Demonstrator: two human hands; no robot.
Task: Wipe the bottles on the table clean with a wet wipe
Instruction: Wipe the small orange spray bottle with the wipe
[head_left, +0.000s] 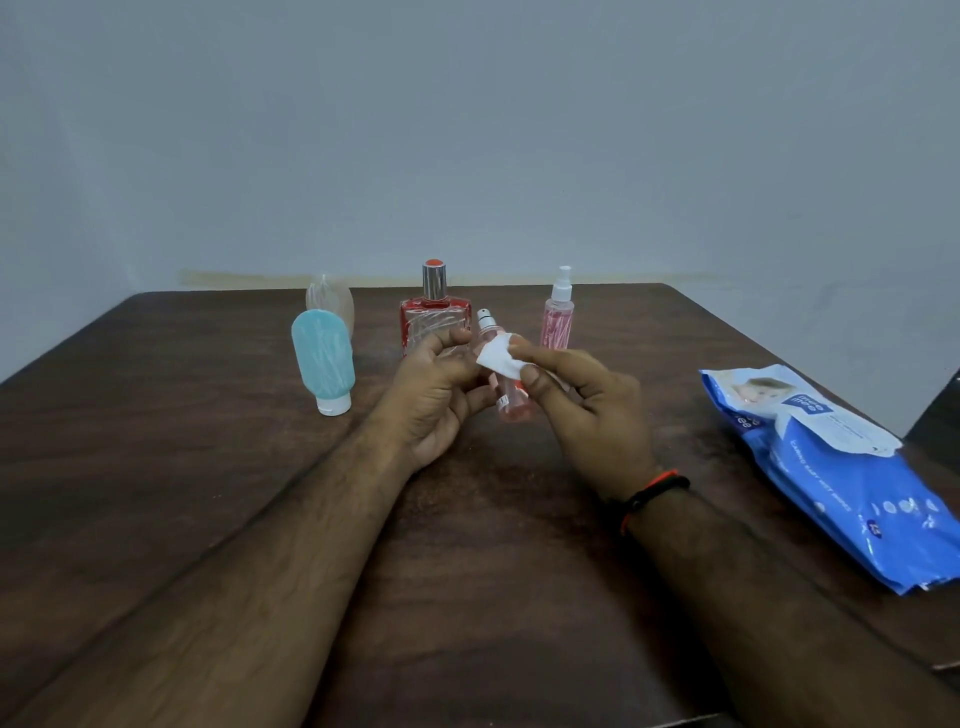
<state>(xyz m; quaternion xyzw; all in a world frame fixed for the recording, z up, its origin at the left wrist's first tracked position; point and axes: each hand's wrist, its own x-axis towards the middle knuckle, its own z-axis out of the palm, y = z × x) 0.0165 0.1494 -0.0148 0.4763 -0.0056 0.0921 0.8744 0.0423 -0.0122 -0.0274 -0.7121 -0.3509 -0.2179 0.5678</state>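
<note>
Head view: we look down over a dark wooden table (218, 519), both forearms reaching in.
Left hand (441, 389): we have it curled round a small pink spray bottle (511, 397), held up off the table and tilted, nozzle pointing away from us.
Right hand (587, 400): thumb and fingertips pinch a folded white wet wipe (498, 358), pressing it against the upper part of that small bottle, just below its cap.
Wrist: a black and orange band (647, 496) sits on our right one.
Back row: a red square perfume bottle (434, 317) with a silver cap stands upright behind our left hand; a taller pink spray bottle (560, 317) stands upright to its right.
Left side: a teal squeeze bottle (323, 361) stands on its white cap, with a clear bottle (332, 301) just behind it.
Right edge: a blue wipes pack (841, 478) lies flat, well apart from the bottles.
</note>
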